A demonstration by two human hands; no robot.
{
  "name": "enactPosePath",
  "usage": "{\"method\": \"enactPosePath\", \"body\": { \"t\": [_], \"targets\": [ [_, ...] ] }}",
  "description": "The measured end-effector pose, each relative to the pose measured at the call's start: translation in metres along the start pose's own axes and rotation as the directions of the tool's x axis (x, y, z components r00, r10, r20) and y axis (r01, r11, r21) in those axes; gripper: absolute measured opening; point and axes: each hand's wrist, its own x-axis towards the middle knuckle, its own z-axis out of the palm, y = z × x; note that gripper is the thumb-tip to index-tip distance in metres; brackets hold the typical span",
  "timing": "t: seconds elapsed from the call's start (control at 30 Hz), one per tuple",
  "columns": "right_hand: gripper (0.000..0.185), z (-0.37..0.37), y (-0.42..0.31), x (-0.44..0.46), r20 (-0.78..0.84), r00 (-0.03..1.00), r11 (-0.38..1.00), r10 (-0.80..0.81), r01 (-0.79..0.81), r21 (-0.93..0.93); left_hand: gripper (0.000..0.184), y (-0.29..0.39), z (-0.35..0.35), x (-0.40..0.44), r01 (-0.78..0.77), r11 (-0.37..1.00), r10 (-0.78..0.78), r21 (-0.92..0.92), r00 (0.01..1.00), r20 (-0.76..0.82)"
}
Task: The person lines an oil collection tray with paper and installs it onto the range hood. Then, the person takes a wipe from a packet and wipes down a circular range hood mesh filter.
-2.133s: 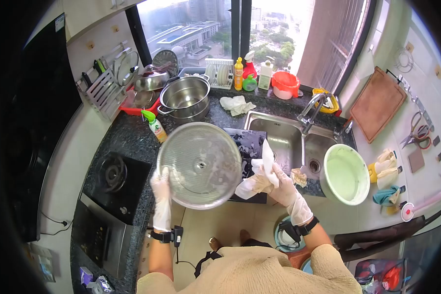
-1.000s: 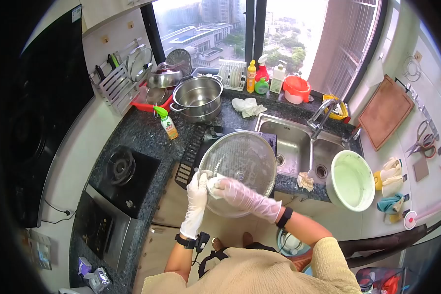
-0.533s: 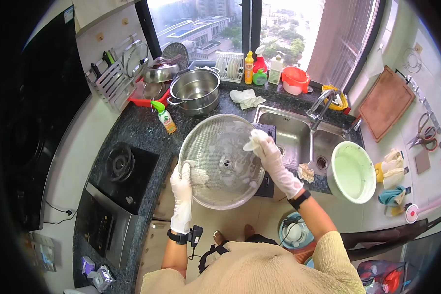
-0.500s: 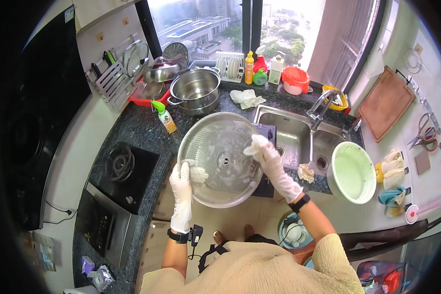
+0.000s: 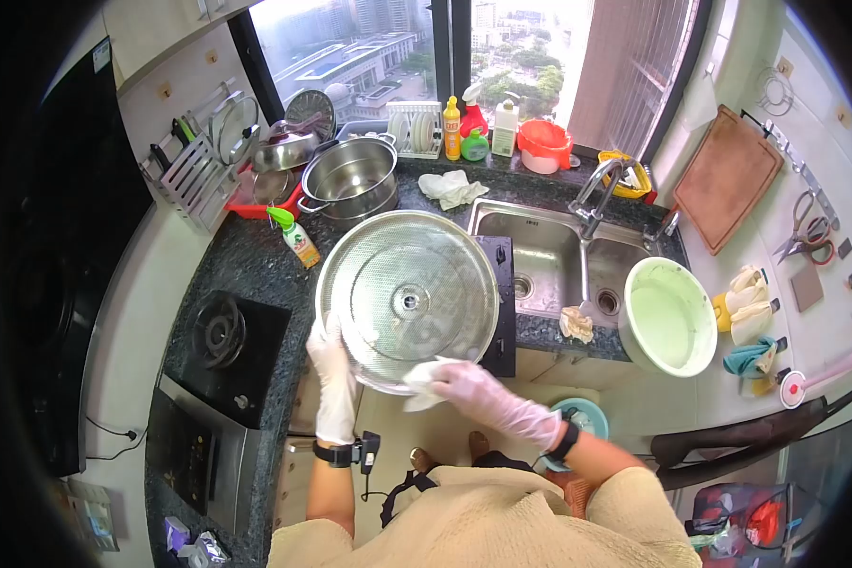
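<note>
A large round perforated metal tray (image 5: pixel 398 303), with a small fitting at its centre, is held tilted in front of me above the counter's edge. My left hand (image 5: pixel 331 379), in a white glove, grips its lower left rim; some fingers are hidden behind it. At the bottom rim, my right hand (image 5: pixel 473 390), also gloved, is closed around a white cloth (image 5: pixel 426 382) that touches the metal. Patchy wet or soapy marks show on the tray's right side.
A double sink (image 5: pixel 528 254) with a tap (image 5: pixel 596 194) lies to the right, beside a pale green basin (image 5: pixel 670 312). Behind the tray stand a steel pot (image 5: pixel 352 180) and a spray bottle (image 5: pixel 295 239). The gas hob (image 5: pixel 241 355) is at left.
My right hand has moved the cloth from the tray's right side down to its bottom rim. The tray has tipped slightly, and the whole view has shifted a little.
</note>
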Motion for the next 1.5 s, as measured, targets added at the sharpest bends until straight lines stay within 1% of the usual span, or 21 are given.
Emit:
{"method": "enactPosePath", "body": {
  "t": [0.13, 0.17, 0.2, 0.23, 0.3, 0.33, 0.47, 0.5, 0.53, 0.63, 0.7, 0.73, 0.8, 0.83, 0.93, 1.0, 1.1, 1.17, 1.23, 1.33, 1.5],
  "targets": [
    [0.015, -0.083, 0.051, 0.010, 0.137, 0.987, 0.932, 0.083, -0.125, 0.340, 0.025, 0.016, -0.017, 0.006, 0.103, 0.992, -0.111, 0.076, 0.986, 0.122],
    [0.019, -0.088, 0.070, 0.010, 0.193, 0.966, 0.763, 0.170, -0.253, 0.594, 0.023, 0.020, -0.016, 0.005, 0.135, 0.988, -0.146, 0.074, 0.977, 0.157],
    [0.020, -0.101, 0.091, 0.015, 0.250, 0.962, 0.888, 0.112, -0.210, 0.408, 0.022, 0.019, -0.015, 0.006, 0.147, 0.987, -0.156, 0.068, 0.975, 0.157],
    [0.020, -0.092, 0.128, -0.006, 0.152, 0.982, 0.954, -0.112, 0.149, -0.261, 0.021, 0.016, -0.014, 0.009, 0.156, 0.986, -0.164, 0.062, 0.974, 0.158],
    [0.020, -0.098, 0.120, 0.012, 0.133, 0.989, 0.983, -0.066, 0.087, -0.160, 0.020, 0.012, -0.013, 0.013, 0.172, 0.984, -0.177, 0.045, 0.972, 0.156],
    [0.019, -0.104, 0.094, 0.023, 0.186, 0.961, 0.870, 0.204, -0.265, 0.416, 0.019, 0.012, -0.008, 0.011, 0.204, 0.979, -0.203, 0.001, 0.975, 0.093],
    [0.027, -0.046, 0.028, 0.019, 0.034, 0.993, 0.952, -0.115, 0.120, -0.282, 0.019, -0.018, -0.004, 0.018, 0.202, 0.963, -0.210, -0.181, 0.977, -0.029],
    [0.020, -0.023, 0.012, 0.018, -0.070, 0.992, 0.973, -0.101, 0.084, -0.213, 0.019, -0.018, 0.003, 0.013, 0.184, 0.955, -0.196, -0.233, 0.980, -0.029],
    [0.016, -0.008, -0.005, 0.009, 0.108, 0.991, 0.897, -0.076, 0.116, -0.426, 0.020, -0.025, 0.004, 0.013, 0.174, 0.971, -0.179, -0.162, 0.984, -0.014],
    [0.017, 0.005, -0.011, 0.005, 0.149, 0.988, 0.956, -0.045, 0.086, -0.280, 0.028, -0.018, 0.002, 0.018, 0.140, 0.990, -0.139, -0.007, 0.987, 0.083],
    [0.024, -0.027, 0.008, 0.008, -0.051, 0.998, 0.994, -0.049, 0.044, -0.096, 0.029, 0.009, -0.001, 0.025, 0.095, 0.993, -0.105, 0.065, 0.982, 0.154],
    [0.024, -0.045, 0.026, 0.000, 0.061, 0.995, 0.958, -0.079, 0.093, -0.272, 0.028, 0.010, -0.009, 0.035, 0.104, 0.994, -0.110, 0.041, 0.968, 0.227],
    [0.015, -0.080, 0.052, 0.007, 0.140, 0.989, 0.992, 0.046, -0.062, 0.108, 0.031, 0.019, -0.018, 0.048, 0.142, 0.976, -0.196, 0.162, 0.898, 0.393],
    [0.013, -0.091, 0.063, 0.005, 0.240, 0.971, 0.995, -0.023, 0.045, -0.087, 0.033, 0.022, -0.019, 0.055, 0.144, 0.956, -0.250, 0.254, 0.852, 0.460],
    [0.016, -0.115, 0.062, 0.010, 0.150, 0.989, 0.990, 0.009, 0.012, -0.140, 0.043, 0.038, -0.010, 0.067, 0.318, 0.883, -0.468, 0.345, 0.652, 0.597],
    [0.016, -0.114, 0.063, 0.004, 0.119, 0.991, 0.967, 0.060, -0.028, -0.252, 0.048, 0.029, 0.000, 0.066, 0.492, 0.868, -0.416, 0.070, 0.642, 0.644],
    [0.015, -0.101, 0.050, 0.013, 0.076, 0.996, 0.994, -0.045, 0.052, -0.091, 0.064, 0.028, 0.012, 0.044, 0.692, 0.626, -0.310, -0.359, 0.644, 0.700],
    [0.013, -0.076, 0.040, 0.002, -0.009, 0.988, 0.883, -0.156, 0.136, -0.449, 0.059, 0.013, 0.014, 0.002, 0.665, 0.649, -0.335, -0.368, 0.685, 0.646],
    [0.015, -0.041, 0.038, -0.011, -0.026, 0.998, 0.899, -0.059, 0.042, -0.436, 0.050, 0.005, 0.036, -0.060, 0.428, 0.899, -0.341, -0.091, 0.816, 0.467],
    [0.019, -0.015, 0.015, -0.003, -0.054, 0.994, 0.892, -0.097, 0.063, -0.447, 0.043, -0.030, 0.054, -0.086, 0.329, 0.909, -0.302, -0.257, 0.943, 0.141],
    [0.023, -0.024, 0.015, -0.017, 0.056, 0.994, 0.967, -0.096, 0.106, -0.230, 0.047, -0.028, 0.018, -0.054, 0.229, 0.944, -0.177, -0.237, 0.959, 0.221]
  ]
}}
